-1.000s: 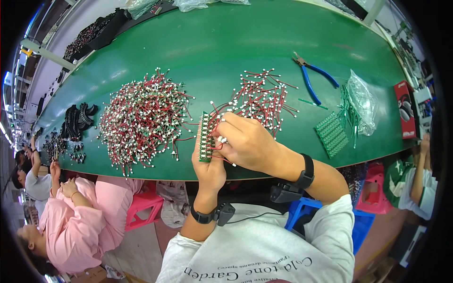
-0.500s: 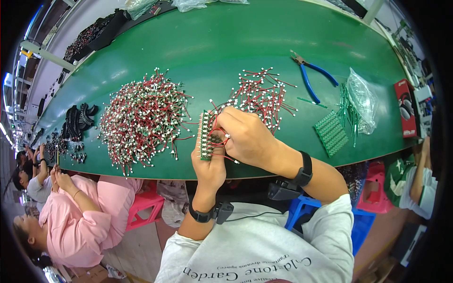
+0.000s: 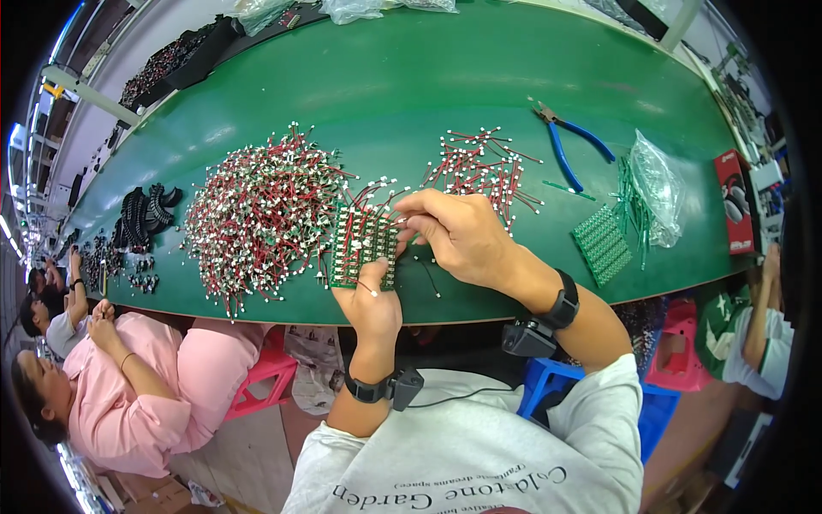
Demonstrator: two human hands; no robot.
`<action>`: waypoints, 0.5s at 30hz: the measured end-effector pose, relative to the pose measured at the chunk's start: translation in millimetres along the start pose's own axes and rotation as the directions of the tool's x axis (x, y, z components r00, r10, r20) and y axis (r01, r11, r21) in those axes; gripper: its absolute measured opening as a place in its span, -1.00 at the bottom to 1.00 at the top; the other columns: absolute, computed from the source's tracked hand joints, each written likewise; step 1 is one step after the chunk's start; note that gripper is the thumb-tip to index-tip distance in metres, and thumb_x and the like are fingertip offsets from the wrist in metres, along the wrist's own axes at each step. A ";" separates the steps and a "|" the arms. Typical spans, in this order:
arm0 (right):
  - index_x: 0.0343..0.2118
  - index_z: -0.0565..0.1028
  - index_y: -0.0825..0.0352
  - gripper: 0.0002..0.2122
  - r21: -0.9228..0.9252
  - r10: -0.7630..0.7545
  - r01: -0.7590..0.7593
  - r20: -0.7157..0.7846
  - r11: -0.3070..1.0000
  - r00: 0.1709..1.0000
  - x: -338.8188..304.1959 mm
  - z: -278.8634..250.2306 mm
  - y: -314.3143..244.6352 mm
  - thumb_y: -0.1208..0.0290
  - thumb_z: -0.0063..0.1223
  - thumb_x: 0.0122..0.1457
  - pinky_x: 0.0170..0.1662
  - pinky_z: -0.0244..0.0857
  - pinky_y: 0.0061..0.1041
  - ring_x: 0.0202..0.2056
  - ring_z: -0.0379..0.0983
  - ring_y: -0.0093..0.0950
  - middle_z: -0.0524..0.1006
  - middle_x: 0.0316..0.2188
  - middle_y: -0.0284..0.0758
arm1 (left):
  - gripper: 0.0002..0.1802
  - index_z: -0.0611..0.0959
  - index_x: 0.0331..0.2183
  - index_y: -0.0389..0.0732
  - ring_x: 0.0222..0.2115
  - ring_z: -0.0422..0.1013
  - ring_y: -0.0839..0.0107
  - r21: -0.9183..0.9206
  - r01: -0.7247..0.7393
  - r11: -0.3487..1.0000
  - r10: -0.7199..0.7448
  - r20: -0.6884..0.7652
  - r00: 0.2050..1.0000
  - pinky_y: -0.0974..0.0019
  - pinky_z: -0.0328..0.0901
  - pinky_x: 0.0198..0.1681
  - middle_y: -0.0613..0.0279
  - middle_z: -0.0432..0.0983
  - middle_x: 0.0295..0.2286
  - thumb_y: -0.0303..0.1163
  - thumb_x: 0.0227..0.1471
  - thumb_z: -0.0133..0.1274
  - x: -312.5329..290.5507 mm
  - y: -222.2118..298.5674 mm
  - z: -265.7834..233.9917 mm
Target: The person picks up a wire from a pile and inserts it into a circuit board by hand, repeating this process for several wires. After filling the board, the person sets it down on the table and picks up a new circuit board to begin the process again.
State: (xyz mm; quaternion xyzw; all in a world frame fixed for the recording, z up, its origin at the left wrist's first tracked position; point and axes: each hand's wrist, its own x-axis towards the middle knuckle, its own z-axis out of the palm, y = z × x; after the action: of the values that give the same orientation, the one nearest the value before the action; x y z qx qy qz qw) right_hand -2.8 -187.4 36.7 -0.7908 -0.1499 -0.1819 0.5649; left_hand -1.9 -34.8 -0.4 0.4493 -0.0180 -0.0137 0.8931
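Observation:
My left hand (image 3: 374,317) grips a green circuit board panel (image 3: 349,272) by its near edge, thumb on top. Rows of small connectors cover the panel, and red wire leads with white plugs stick out past its far side. At the panel's right edge, my right hand (image 3: 467,236) has thumb and forefinger pinched on a short wire lead, mostly hidden by the fingertips. A thin dark lead (image 3: 428,278) with a white end lies below that hand. Left of the panel is a big heap of red wire leads (image 3: 257,218); a smaller pile (image 3: 484,167) lies beyond my right hand.
Blue-handled cutters (image 3: 565,146) lie at the right on the green table (image 3: 385,77). Near them are another green panel (image 3: 602,246), green strips (image 3: 634,201), a clear plastic bag (image 3: 658,188) and a red box (image 3: 734,201). A person in pink (image 3: 128,385) sits at the left.
The panel has turned from nearly edge-on to showing its connector face. My right hand has moved slightly right, with its fingertips at the panel's right edge.

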 end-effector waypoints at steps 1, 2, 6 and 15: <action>-0.22 0.49 0.44 -0.86 -0.052 -0.022 0.023 0.016 0.998 1.000 0.1 -1.6 0.6 0.68 -0.05 0.18 -0.43 0.46 -0.54 -0.41 0.64 -0.40 0.62 -0.47 -0.21 | -0.52 0.45 -0.05 -0.44 -0.25 0.53 0.22 0.012 -0.001 1.000 0.001 -0.001 1.000 0.15 0.49 -0.12 -0.01 0.50 -0.16 -0.79 -0.09 -0.18 0.8 -1.4 -3.1; -0.22 0.49 0.44 -0.86 -0.052 -0.021 0.022 0.018 0.998 1.000 0.0 -2.0 0.4 0.68 -0.05 0.18 -0.43 0.46 -0.54 -0.41 0.64 -0.40 0.62 -0.47 -0.21 | -0.52 0.45 -0.05 -0.44 -0.25 0.53 0.22 0.012 -0.001 1.000 0.001 -0.002 1.000 0.15 0.49 -0.12 -0.01 0.50 -0.16 -0.79 -0.09 -0.18 0.4 -0.6 -1.3; -0.26 0.47 0.42 -0.92 -0.076 -0.002 0.004 0.015 0.997 1.000 1.8 -4.1 -7.7 0.64 -0.04 0.21 -0.49 0.42 -0.53 -0.51 0.60 -0.46 0.59 -0.53 -0.25 | -0.54 0.45 -0.05 -0.44 -0.25 0.53 0.25 0.029 -0.019 0.999 0.019 -0.019 1.000 0.15 0.49 -0.12 0.02 0.51 -0.19 -0.78 -0.07 -0.16 -0.7 0.4 1.1; -0.25 0.42 0.39 -0.94 0.074 0.127 -0.126 -0.003 0.989 0.992 2.6 -8.1 -16.2 0.57 -0.09 0.28 -0.57 0.31 -0.58 -0.65 0.45 -0.57 0.52 -0.60 -0.33 | -0.52 0.45 -0.05 -0.44 -0.23 0.51 0.26 0.030 -0.017 0.999 0.018 -0.014 1.000 0.10 0.50 -0.14 0.01 0.49 -0.18 -0.79 -0.10 -0.18 -1.3 3.1 2.3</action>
State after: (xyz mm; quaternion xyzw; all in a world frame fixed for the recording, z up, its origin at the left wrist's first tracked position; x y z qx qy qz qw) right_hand -8.7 -189.9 53.8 -0.7765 -0.1040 -0.1431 0.6047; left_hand -3.2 -34.7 3.5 0.4625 -0.0155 -0.0024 0.8865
